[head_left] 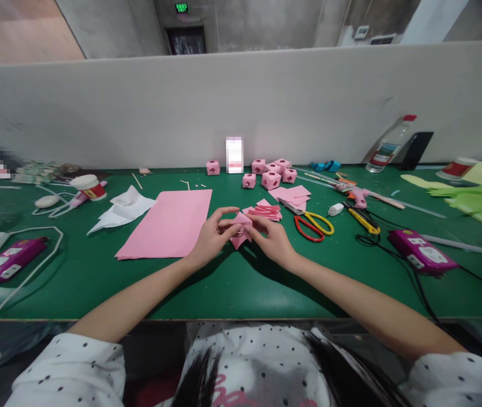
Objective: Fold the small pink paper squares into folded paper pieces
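Your polka-dot sleeves [67,367] are framing the bottom edge, and both bare forearms are reaching out over the green tabletop [232,288]. Between your hands you are holding a small folded pink paper piece [241,229] just above the tabletop, near its middle. Your left hand [211,237] is pinching the piece's left side – fingers [228,212] curled over the top, thumb underneath – while your right hand [272,240] is gripping the right side with its fingers closed narrowly on the paper.

Just behind the piece, a small stack of folded pink pieces [264,211] is lying flat, and further back some pink paper squares [292,195] are spread out. To the left, touching nothing in your hands, a large pink sheet [168,223] is lying flat, with a crumpled white paper [124,209] beside it. To the right, scissors with yellow and red handles [313,223] are resting near the squares. A cluster of finished pink cubes [270,172] is sitting near the grey partition [241,107].

Further right you are seeing a pink glue gun [357,196], a yellow utility knife [364,220] and a magenta power strip [421,251] with black cable – well apart from your hands. A clear bottle [387,147] is leaning against the partition, and green paper [478,200] is lying at the far right. On the far left another magenta power strip [7,260] and a paper cup [90,186] on its side are resting.
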A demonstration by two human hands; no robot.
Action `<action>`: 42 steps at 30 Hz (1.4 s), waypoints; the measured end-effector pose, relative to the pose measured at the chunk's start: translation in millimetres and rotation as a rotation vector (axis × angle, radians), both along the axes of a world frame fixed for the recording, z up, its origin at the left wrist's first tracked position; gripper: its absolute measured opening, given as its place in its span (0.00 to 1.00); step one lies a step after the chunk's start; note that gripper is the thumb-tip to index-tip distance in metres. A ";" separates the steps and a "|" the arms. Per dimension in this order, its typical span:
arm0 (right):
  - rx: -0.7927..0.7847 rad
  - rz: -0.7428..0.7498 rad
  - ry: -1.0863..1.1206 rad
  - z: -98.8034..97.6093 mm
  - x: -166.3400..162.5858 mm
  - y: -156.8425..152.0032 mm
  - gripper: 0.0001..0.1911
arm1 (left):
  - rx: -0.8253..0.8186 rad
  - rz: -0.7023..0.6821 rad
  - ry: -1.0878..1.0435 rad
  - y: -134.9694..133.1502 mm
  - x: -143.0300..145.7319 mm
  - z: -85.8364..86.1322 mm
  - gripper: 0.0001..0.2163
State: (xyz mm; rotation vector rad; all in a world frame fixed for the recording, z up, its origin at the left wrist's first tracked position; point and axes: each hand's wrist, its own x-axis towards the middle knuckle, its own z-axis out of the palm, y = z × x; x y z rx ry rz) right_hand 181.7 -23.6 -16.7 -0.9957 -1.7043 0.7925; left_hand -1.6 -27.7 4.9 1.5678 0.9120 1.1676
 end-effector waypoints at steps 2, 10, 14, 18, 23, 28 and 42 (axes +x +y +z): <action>-0.050 0.026 0.102 -1.4 -1.0 1.8 0.20 | 0.028 0.023 0.003 0.9 0.0 0.2 0.23; -0.240 0.221 0.305 8.7 -3.0 -0.7 0.15 | 0.164 0.107 0.116 7.7 -4.4 3.4 0.21; -0.297 0.258 0.315 13.9 -2.2 -4.2 0.14 | 0.120 0.067 0.089 7.6 -4.8 1.3 0.16; -0.330 0.241 0.346 11.9 -1.7 -2.8 0.14 | 0.117 0.060 0.068 4.1 -3.3 3.4 0.17; -0.581 0.282 0.616 10.2 -1.0 -0.2 0.13 | 0.121 0.054 0.068 3.1 -2.4 5.3 0.16; -0.786 0.482 0.621 17.4 2.0 -3.0 0.15 | 0.063 0.054 0.044 5.6 -5.2 6.0 0.17; -0.640 0.434 0.665 8.2 -1.7 1.2 0.13 | 0.013 -0.081 0.134 10.4 -1.6 -6.3 0.16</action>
